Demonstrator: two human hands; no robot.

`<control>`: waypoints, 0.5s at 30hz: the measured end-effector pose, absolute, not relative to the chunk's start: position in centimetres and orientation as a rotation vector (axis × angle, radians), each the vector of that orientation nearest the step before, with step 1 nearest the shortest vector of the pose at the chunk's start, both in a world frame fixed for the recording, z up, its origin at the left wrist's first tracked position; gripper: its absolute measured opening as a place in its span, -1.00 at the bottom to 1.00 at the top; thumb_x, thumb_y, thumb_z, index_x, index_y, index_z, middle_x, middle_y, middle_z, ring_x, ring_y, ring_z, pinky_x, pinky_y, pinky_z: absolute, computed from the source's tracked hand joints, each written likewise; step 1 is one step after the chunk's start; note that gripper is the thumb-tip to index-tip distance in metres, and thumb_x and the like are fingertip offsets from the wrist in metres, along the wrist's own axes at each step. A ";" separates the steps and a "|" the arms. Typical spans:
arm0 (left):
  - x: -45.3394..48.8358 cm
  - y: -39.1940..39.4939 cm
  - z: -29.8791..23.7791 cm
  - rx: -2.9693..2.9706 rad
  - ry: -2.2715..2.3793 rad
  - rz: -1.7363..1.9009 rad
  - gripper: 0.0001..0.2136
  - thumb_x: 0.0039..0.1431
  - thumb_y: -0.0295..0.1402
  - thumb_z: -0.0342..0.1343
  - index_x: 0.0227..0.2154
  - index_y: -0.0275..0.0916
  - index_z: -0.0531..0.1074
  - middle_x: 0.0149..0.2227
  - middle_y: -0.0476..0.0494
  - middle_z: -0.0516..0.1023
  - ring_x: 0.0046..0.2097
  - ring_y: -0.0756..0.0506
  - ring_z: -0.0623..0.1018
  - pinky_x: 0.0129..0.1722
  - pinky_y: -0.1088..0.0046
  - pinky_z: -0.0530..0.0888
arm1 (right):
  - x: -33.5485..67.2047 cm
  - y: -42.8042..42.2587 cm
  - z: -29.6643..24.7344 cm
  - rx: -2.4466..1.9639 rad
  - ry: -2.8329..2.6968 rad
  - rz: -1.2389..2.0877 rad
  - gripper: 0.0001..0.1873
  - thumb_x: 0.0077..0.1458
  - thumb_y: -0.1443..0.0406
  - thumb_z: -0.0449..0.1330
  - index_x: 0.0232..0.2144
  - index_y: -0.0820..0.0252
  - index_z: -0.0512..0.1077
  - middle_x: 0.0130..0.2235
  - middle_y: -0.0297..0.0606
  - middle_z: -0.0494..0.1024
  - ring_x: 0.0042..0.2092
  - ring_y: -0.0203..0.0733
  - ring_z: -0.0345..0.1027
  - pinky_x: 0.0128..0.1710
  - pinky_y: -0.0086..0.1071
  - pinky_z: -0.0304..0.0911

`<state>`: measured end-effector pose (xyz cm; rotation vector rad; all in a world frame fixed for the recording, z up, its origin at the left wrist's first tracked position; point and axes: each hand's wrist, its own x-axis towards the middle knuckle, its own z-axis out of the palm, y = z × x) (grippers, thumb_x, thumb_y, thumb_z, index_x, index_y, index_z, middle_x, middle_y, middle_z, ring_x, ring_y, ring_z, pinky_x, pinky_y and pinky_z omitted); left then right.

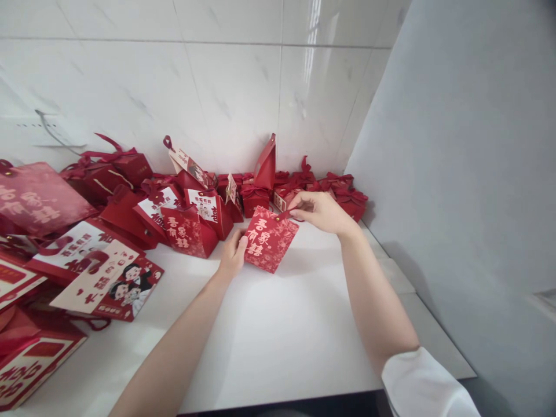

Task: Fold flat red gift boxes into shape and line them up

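Note:
A small red gift bag (270,242) with gold characters and a flower print stands tilted on the white table (278,336), near its middle back. My left hand (232,256) grips the bag's left edge, fingers closed on it. My right hand (319,211) pinches the red ribbon handle (284,215) at the bag's top right corner, fingers pressed together.
Several red gift boxes and bags (191,226) line the tiled wall behind. Larger red and cream bags (95,272) pile up at the left. A grey wall (456,174) closes the right side. The table's front edge (304,399) runs just below my arms.

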<state>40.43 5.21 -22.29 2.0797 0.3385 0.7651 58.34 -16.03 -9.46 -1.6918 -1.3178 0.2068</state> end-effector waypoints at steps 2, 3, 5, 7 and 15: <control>40.5 5.1 -22.3 2.093 0.382 0.755 -0.56 0.33 0.01 -0.20 -0.09 -0.22 0.41 -0.15 -0.17 0.56 -0.10 -0.18 0.54 -0.05 0.30 0.43 | 58.6 -16.1 -9.7 -1.749 -1.311 0.245 -0.85 0.09 0.20 0.23 -0.37 0.16 0.50 -0.34 -0.27 0.60 -0.29 -0.16 0.49 -0.23 -0.29 0.38; 40.6 5.1 -22.3 2.098 0.416 0.753 -0.54 0.33 0.01 -0.22 -0.09 -0.22 0.41 -0.14 -0.18 0.56 -0.08 -0.19 0.53 -0.04 0.28 0.42 | 58.8 -16.1 -9.7 -1.786 -1.305 0.276 -0.83 0.09 0.19 0.23 -0.38 0.17 0.52 -0.36 -0.26 0.60 -0.30 -0.14 0.50 -0.24 -0.28 0.38; 40.8 5.1 -22.5 2.109 0.467 0.735 -0.51 0.34 0.02 -0.26 -0.06 -0.22 0.42 -0.08 -0.20 0.55 -0.01 -0.20 0.51 0.04 0.25 0.39 | 59.1 -16.3 -9.8 -1.830 -1.287 0.332 -0.80 0.12 0.17 0.21 -0.33 0.16 0.55 -0.37 -0.25 0.61 -0.29 -0.13 0.52 -0.22 -0.27 0.39; 41.1 5.3 -22.8 2.104 0.490 0.703 -0.49 0.34 0.02 -0.28 -0.02 -0.22 0.41 -0.02 -0.22 0.53 0.07 -0.21 0.48 0.11 0.24 0.35 | 59.3 -16.3 -9.9 -1.797 -1.256 0.352 -0.75 0.14 0.15 0.20 -0.20 0.16 0.53 -0.30 -0.23 0.63 -0.25 -0.13 0.53 -0.18 -0.27 0.39; 41.7 6.2 -23.5 1.944 0.639 0.684 -0.47 0.31 0.04 -0.23 0.04 -0.22 0.40 0.07 -0.23 0.51 0.12 -0.22 0.46 0.17 0.19 0.33 | 58.5 -13.8 -13.4 -2.049 -1.211 0.647 -0.41 0.05 -0.03 0.27 0.00 0.21 0.39 -0.04 -0.01 0.58 -0.08 0.06 0.50 -0.06 -0.17 0.36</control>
